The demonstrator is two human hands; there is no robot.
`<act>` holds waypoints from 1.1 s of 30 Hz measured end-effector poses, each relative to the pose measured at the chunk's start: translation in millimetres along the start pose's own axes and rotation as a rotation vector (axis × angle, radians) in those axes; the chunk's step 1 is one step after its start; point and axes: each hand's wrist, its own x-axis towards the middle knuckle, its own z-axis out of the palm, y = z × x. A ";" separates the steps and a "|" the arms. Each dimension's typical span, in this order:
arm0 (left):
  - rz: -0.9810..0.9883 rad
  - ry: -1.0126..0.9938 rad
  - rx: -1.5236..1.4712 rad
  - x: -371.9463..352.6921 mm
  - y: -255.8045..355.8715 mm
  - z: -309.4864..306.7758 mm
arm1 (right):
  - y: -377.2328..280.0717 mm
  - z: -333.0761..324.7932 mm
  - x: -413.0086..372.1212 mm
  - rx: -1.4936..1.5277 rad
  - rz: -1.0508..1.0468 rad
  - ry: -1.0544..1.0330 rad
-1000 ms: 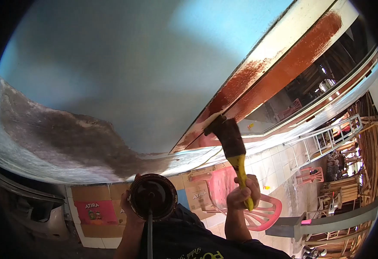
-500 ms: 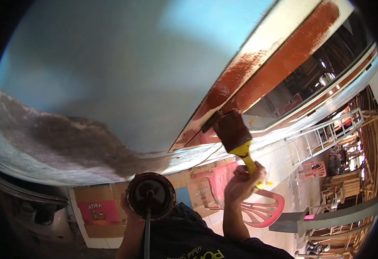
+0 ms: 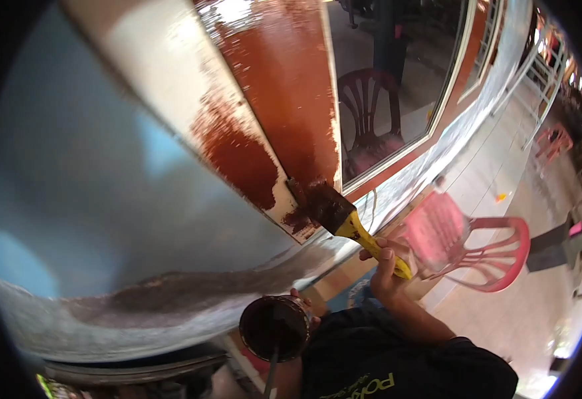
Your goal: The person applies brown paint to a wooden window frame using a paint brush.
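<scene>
My right hand [image 3: 389, 265] is closed around the yellow handle of a wide paintbrush [image 3: 362, 238]. Its dark, paint-loaded bristles rest against the lower part of a wooden frame [image 3: 284, 93], which is partly coated in wet reddish-brown paint. Pale patches show on the frame's left strip and at its bottom corner. Below, my left hand [image 3: 307, 308] grips a paint can [image 3: 245, 320], its fingertips showing at the can's right side. Dark paint lies inside, and a thin stick [image 3: 273, 367] leans out over the rim.
Left of the frame runs a blue-grey wall [image 3: 151, 219] with a rough, stained lower band. A glass pane [image 3: 397, 100] is to the right. A red plastic chair [image 3: 437, 229] stands on the tiled floor, with a metal ladder [image 3: 537, 80] farther off.
The view has turned and come nearer the frame. My right hand's brush has moved along the painted strip and now meets its lower end. The can stays in my left hand.
</scene>
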 end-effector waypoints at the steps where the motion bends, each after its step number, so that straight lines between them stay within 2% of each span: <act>1: -0.013 0.076 0.032 -2.0 3.1 5.3 | -5.7 -1.1 1.9 0.039 -0.009 0.016; 3: 0.016 0.142 0.113 -5.3 2.3 12.4 | -11.5 -4.3 7.3 0.097 -0.078 0.043; 6: 0.093 0.112 0.221 -4.5 -8.2 23.7 | -9.8 0.4 18.4 0.202 -0.245 0.018; 7: 0.092 0.109 0.232 -2.6 -9.8 27.3 | -8.3 -3.2 22.8 0.157 -0.253 -0.082; 11: 0.106 0.133 0.205 -4.3 -11.0 24.4 | 0.0 -11.6 16.4 -0.030 -0.209 -0.102; 15: 0.104 0.145 0.216 -2.7 -10.6 24.7 | 1.6 -8.5 16.5 0.258 -0.227 0.041; 19: 0.110 0.182 0.245 -7.5 -10.5 26.3 | 1.3 -9.8 31.3 0.138 -0.307 -0.166; 23: 0.105 0.106 0.172 -5.6 -11.8 27.5 | 0.4 -19.0 23.0 0.121 -0.371 -0.181; 29: 0.122 0.155 0.163 -5.7 -13.4 28.9 | 4.7 -2.2 22.9 0.040 -0.526 -0.233; 33: 0.131 0.119 0.220 -2.2 -17.9 33.9 | 5.7 -11.0 17.1 0.056 -0.538 -0.255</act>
